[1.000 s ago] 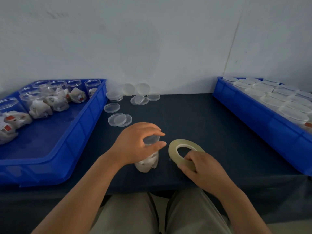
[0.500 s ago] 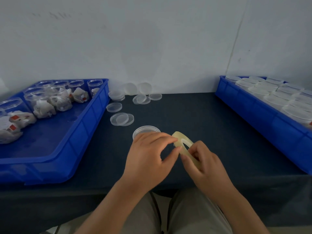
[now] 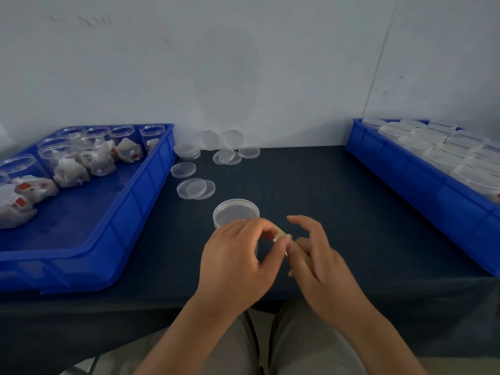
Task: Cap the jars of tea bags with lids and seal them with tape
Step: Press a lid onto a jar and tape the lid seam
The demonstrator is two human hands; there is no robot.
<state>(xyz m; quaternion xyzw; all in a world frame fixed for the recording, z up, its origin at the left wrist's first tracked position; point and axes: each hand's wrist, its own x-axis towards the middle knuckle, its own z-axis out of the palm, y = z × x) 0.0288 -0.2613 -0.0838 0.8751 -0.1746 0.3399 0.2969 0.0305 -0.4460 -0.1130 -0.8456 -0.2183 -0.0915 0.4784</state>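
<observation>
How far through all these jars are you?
Done: the right blue bin holds many capped jars. In hand: one lidded jar stands ready while the left hand and right hand both pinch the tape roll, apparently freeing its end. Left: several open jars of tea bags wait in the left blue bin, loose lids beside it.

Only one view is given, shot from a wide-angle camera worn on the head. The scene is looked at forward and down, across the dark table (image 3: 324, 198) to the white wall (image 3: 243, 63). The left hand (image 3: 235, 261) and right hand (image 3: 316, 263), with the tape roll (image 3: 281, 235) between them, are caught close, low centre. The left tray (image 3: 130, 220) and right tray (image 3: 405, 169) are cut off by the frame edges.
</observation>
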